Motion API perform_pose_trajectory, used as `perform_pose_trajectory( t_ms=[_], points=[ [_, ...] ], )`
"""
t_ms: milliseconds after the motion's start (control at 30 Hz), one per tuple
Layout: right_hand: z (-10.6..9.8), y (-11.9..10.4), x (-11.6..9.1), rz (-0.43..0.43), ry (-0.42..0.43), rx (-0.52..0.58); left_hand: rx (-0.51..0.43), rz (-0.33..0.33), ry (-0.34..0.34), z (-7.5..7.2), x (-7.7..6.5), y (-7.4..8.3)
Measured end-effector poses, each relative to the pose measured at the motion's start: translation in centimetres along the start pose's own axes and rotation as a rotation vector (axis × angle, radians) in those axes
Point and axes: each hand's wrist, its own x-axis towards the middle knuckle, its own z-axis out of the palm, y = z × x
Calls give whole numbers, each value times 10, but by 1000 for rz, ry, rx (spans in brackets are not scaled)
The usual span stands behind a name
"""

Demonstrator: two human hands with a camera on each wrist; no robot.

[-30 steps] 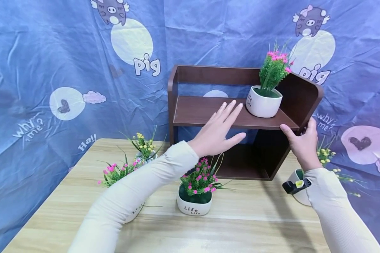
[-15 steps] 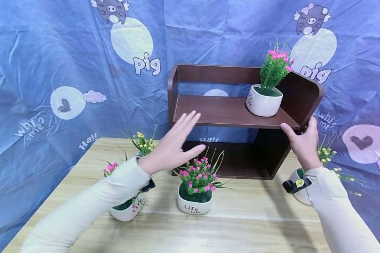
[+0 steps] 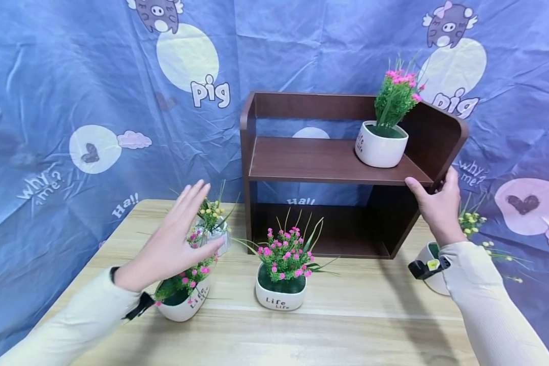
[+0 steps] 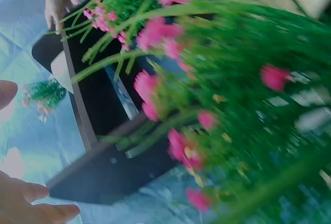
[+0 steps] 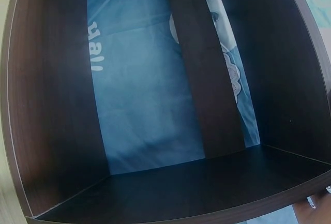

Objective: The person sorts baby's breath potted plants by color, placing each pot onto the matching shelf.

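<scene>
My right hand grips the right side panel of a dark brown wooden shelf, thumb on the front and fingers round the outside. On its upper board, at the right, sits a white pot of pink flowers. My left hand hovers with straight fingers and thumb apart, above a left pot of pink flowers; it holds nothing. Blurred pink flowers fill much of the left wrist view. The right wrist view looks into the shelf's lower compartment.
Another white pot of pink flowers stands before the shelf on the wooden table. A yellow-flowered plant is behind the left pot. At far right, a yellow-flowered pot is partly hidden by my right wrist. Blue printed cloth hangs behind.
My left hand has moved left and down, from in front of the shelf to above the left pot. My right hand stays on the shelf's side; the pots have not moved.
</scene>
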Motion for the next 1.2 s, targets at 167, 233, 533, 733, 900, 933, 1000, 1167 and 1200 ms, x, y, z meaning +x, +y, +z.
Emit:
perform_pose_trajectory(
  t_ms=[167,233,533,733,900,933,1000,1167,1200],
  points=[
    [2,1,1,-2,-4,-1,44,-49,27,-12,-20,-13],
    [2,1,1,-5,-7,0,51,-75,33,-16,-27,-18],
    [5,0,2,-16,0,10,47,-108,59,-31,-56,-38],
    [4,1,5,-21,5,18,-8,-118,35,-34,-74,-52],
    [2,2,6,-8,1,19,-43,-131,36,-26,-88,-64],
    [2,2,6,-8,1,22,-58,-154,28,-23,-92,-66],
    [1,3,5,-5,0,24,-85,-199,18,-16,-99,-72],
    [2,6,4,-5,7,27,-84,-342,-17,11,-121,-84],
    [2,6,4,-6,7,29,-83,-369,-23,18,-125,-86]
  ],
)
